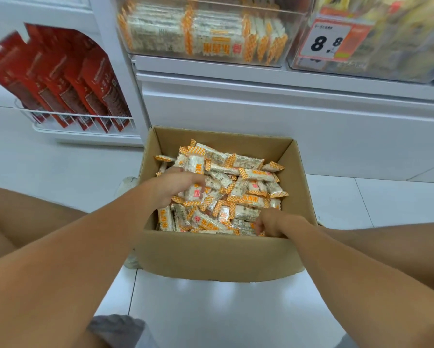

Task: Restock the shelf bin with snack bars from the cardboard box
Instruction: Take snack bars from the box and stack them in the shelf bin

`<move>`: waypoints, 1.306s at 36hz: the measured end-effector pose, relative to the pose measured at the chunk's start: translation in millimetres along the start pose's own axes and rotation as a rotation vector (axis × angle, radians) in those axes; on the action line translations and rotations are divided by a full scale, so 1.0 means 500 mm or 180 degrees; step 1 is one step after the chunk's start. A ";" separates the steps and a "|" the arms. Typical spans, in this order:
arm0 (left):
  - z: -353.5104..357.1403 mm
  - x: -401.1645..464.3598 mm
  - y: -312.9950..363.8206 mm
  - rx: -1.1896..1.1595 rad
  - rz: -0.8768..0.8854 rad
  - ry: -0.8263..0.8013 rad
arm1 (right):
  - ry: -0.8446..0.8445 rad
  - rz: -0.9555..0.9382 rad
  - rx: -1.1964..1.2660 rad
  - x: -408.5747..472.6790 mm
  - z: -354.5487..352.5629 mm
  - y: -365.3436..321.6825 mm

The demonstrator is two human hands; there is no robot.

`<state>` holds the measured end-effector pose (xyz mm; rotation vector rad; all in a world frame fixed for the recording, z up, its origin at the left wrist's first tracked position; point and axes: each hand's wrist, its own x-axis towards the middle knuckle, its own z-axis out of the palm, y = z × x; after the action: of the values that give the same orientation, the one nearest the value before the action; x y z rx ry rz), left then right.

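Note:
An open cardboard box [210,254] stands on the white floor, holding several white snack bars [251,175] with orange-checked ends. My left hand [175,185] reaches into the box's left side, fingers curled over a bar with a red mark. My right hand [269,222] is at the box's near right corner, fingers curled down into the bars; what it holds is hidden. Above, a clear shelf bin [210,31] on the white shelf holds rows of the same bars.
A wire rack [80,121] of red packets [60,79] hangs at the left. A second clear bin [386,46] with a price tag [328,41] reading 8.8 sits right of the snack bin. White cabinet front behind the box. My knees flank the box.

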<state>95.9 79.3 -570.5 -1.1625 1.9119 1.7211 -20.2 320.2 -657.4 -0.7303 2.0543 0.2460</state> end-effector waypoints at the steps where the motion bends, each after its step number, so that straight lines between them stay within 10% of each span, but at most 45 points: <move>1: -0.001 0.002 0.000 0.0004 0.0023 -0.0020 | 0.0041 -0.0035 0.0115 0.001 0.001 0.004; 6: 0.001 -0.013 0.015 -0.0023 0.0054 0.0038 | 0.0576 -0.0461 0.1522 -0.045 -0.141 -0.004; 11: -0.001 0.012 0.067 -0.0655 0.0131 -0.0299 | -0.0056 -0.1740 0.3600 -0.202 -0.334 -0.065; 17: -0.021 -0.158 0.274 -0.0478 0.0911 -0.0998 | 0.0244 -0.1901 0.3563 -0.313 -0.489 -0.097; 26: -0.112 -0.227 0.441 0.0831 0.1571 -0.0337 | 0.1475 -0.2347 0.2255 -0.427 -0.600 -0.121; 33: -0.168 -0.219 0.485 0.1340 0.1805 -0.0388 | 0.1282 -0.3090 0.2303 -0.388 -0.638 -0.142; 42: -0.315 -0.136 0.493 0.1906 0.2777 0.2776 | 0.2219 -0.2562 0.3607 -0.247 -0.751 -0.224; 47: -0.323 -0.083 0.462 0.3319 0.2501 0.2576 | 0.2907 -0.2069 0.2767 -0.144 -0.821 -0.308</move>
<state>-3.4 -69.9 -348.8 -0.6991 3.3756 0.0882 -188.8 46.1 -351.2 -0.9598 2.2327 -1.4902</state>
